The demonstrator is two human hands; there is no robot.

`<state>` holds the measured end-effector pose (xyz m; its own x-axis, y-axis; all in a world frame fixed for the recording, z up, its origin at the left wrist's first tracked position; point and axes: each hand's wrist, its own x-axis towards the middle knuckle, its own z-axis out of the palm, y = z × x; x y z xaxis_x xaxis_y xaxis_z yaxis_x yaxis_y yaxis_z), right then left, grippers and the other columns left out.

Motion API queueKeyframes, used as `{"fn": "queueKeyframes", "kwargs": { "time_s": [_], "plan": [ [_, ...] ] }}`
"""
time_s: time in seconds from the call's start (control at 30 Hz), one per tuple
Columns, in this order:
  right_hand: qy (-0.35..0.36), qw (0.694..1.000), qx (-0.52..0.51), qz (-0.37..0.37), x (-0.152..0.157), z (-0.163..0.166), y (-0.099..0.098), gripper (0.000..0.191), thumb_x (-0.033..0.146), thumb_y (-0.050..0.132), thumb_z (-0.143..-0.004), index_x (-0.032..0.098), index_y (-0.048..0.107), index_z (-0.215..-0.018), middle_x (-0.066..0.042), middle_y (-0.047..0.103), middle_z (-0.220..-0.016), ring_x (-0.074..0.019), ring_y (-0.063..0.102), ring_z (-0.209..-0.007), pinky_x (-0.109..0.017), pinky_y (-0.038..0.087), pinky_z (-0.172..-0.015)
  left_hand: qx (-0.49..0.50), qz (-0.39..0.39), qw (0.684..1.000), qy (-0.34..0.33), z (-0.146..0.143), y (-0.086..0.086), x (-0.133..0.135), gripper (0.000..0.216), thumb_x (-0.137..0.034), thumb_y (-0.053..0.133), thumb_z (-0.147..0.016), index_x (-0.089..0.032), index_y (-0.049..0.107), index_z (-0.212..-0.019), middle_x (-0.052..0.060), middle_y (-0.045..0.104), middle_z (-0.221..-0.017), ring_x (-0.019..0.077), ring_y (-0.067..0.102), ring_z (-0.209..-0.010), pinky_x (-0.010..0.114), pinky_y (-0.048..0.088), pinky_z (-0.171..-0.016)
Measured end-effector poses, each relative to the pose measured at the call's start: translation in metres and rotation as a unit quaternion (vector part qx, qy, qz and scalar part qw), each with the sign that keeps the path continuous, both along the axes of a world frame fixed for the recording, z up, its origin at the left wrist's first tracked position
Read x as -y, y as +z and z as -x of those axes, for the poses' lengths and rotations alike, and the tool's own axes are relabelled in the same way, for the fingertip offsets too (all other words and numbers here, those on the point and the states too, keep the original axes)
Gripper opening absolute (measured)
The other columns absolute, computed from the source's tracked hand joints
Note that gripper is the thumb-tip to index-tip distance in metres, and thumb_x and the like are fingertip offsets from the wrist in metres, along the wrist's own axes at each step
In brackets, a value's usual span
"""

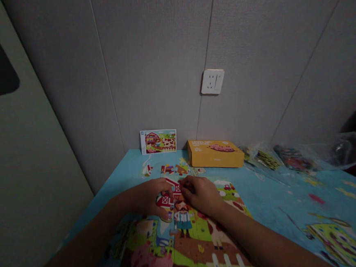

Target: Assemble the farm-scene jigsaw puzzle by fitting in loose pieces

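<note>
A partly assembled farm jigsaw puzzle (190,247) lies on the table, showing a farmer, a pink pig, a cow and a white fence. My left hand (150,197) curves its thumb and fingers around a red barn puzzle piece (164,201) at the puzzle's upper left. Just across from it, my right hand (201,193) has its fingers curled, with the fingertips on another red barn piece (176,187) above the farmer. The right palm and wrist cover part of the puzzle. Loose puzzle pieces (168,169) lie beyond both hands.
Against the wall leans a farm picture card (161,141). A yellow puzzle box (215,153) sits right of it. Clear plastic bags (269,160) with pieces lie farther right. The blue table cover (273,212) has printed cartoon figures. A wall socket (212,82) is above.
</note>
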<state>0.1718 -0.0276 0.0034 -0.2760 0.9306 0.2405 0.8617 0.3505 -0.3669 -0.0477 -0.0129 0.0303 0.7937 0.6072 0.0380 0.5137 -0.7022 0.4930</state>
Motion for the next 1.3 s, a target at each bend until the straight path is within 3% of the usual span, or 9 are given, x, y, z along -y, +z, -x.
{"fn": "queueKeyframes", "kwargs": {
  "time_s": [0.2, 0.3, 0.6, 0.67, 0.8, 0.93, 1.13, 1.23, 1.3],
  "plan": [
    [-0.006, 1.0, 0.002, 0.003, 0.001, 0.0, 0.002, 0.022, 0.032, 0.051, -0.084, 0.024, 0.066, -0.099, -0.005, 0.072, -0.09, -0.0204, 0.064, -0.084, -0.027, 0.038, -0.068, 0.007, -0.007, 1.0, -0.013, 0.0, -0.002, 0.0, 0.036, -0.04, 0.07, -0.068, -0.019, 0.057, -0.095, 0.004, 0.058, -0.1, 0.0204, 0.054, -0.092, 0.029, 0.042, -0.082],
    [-0.007, 1.0, 0.0, 0.011, 0.001, 0.001, 0.002, 0.023, 0.032, 0.052, -0.084, 0.024, 0.066, -0.1, -0.005, 0.071, -0.091, -0.0201, 0.064, -0.085, -0.027, 0.038, -0.069, -0.011, -0.028, 0.999, 0.018, 0.003, -0.001, 0.001, 0.038, -0.035, 0.069, -0.065, -0.019, 0.056, -0.096, 0.004, 0.056, -0.099, 0.0199, 0.054, -0.088, 0.028, 0.042, -0.079],
    [-0.001, 0.998, -0.038, -0.042, -0.004, -0.002, -0.001, 0.016, 0.021, 0.057, -0.078, 0.018, 0.069, -0.088, -0.007, 0.059, -0.09, -0.0199, 0.052, -0.094, -0.028, 0.038, -0.083, -0.082, -0.051, 0.978, 0.187, 0.025, 0.001, -0.016, 0.033, -0.039, 0.058, -0.072, -0.019, 0.059, -0.098, 0.007, 0.053, -0.103, 0.0226, 0.053, -0.094, 0.033, 0.042, -0.085],
    [-0.001, 0.998, -0.046, -0.046, -0.005, -0.002, -0.004, 0.016, 0.018, 0.057, -0.076, 0.018, 0.068, -0.088, -0.008, 0.057, -0.091, -0.0198, 0.051, -0.094, -0.028, 0.038, -0.084, -0.069, -0.093, 0.959, 0.26, 0.027, -0.006, -0.025, 0.037, -0.043, 0.052, -0.077, -0.017, 0.06, -0.102, 0.01, 0.054, -0.105, 0.0236, 0.054, -0.096, 0.034, 0.041, -0.088],
    [-0.003, 0.998, -0.045, -0.052, -0.006, -0.003, -0.007, 0.016, 0.017, 0.055, -0.076, 0.017, 0.067, -0.087, -0.008, 0.055, -0.089, -0.0197, 0.05, -0.092, -0.028, 0.038, -0.083, -0.118, -0.153, 0.886, 0.422, 0.032, -0.023, -0.044, 0.055, -0.055, 0.045, -0.08, -0.011, 0.061, -0.11, 0.018, 0.055, -0.107, 0.0324, 0.051, -0.105, 0.042, 0.038, -0.093],
    [-0.004, 0.998, -0.051, -0.047, -0.006, -0.003, -0.008, 0.017, 0.016, 0.054, -0.077, 0.016, 0.067, -0.088, -0.008, 0.056, -0.088, -0.0193, 0.051, -0.091, -0.027, 0.038, -0.081, -0.12, -0.132, 0.871, 0.459, 0.038, -0.031, -0.056, 0.059, -0.058, 0.046, -0.078, -0.012, 0.061, -0.112, 0.02, 0.056, -0.111, 0.033, 0.053, -0.105, 0.043, 0.039, -0.092],
    [-0.001, 0.998, -0.055, -0.034, -0.007, -0.004, -0.006, 0.019, 0.014, 0.054, -0.076, 0.017, 0.067, -0.089, -0.007, 0.057, -0.088, -0.0186, 0.052, -0.091, -0.027, 0.038, -0.081, -0.053, -0.085, 0.868, 0.487, 0.043, -0.032, -0.063, 0.046, -0.048, 0.06, -0.068, -0.016, 0.058, -0.102, 0.014, 0.062, -0.108, 0.03, 0.057, -0.102, 0.036, 0.043, -0.085],
    [-0.001, 0.997, -0.065, -0.033, -0.007, -0.003, -0.005, 0.016, 0.018, 0.055, -0.079, 0.017, 0.067, -0.089, -0.007, 0.057, -0.089, -0.0182, 0.052, -0.091, -0.027, 0.038, -0.082, 0.096, -0.025, 0.877, 0.471, 0.032, -0.028, -0.058, 0.038, -0.04, 0.06, -0.07, -0.019, 0.048, -0.099, 0.007, 0.066, -0.092, 0.0226, 0.062, -0.081, 0.032, 0.046, -0.07],
    [0.005, 0.995, -0.091, -0.041, -0.006, -0.002, -0.004, 0.016, 0.025, 0.057, -0.081, 0.017, 0.066, -0.092, -0.007, 0.058, -0.09, -0.0179, 0.053, -0.088, -0.027, 0.039, -0.08, 0.219, 0.016, 0.891, 0.398, 0.019, -0.023, -0.049, 0.032, -0.039, 0.056, -0.074, -0.02, 0.044, -0.096, 0.003, 0.065, -0.083, 0.0182, 0.061, -0.071, 0.03, 0.046, -0.066]
  ]
}}
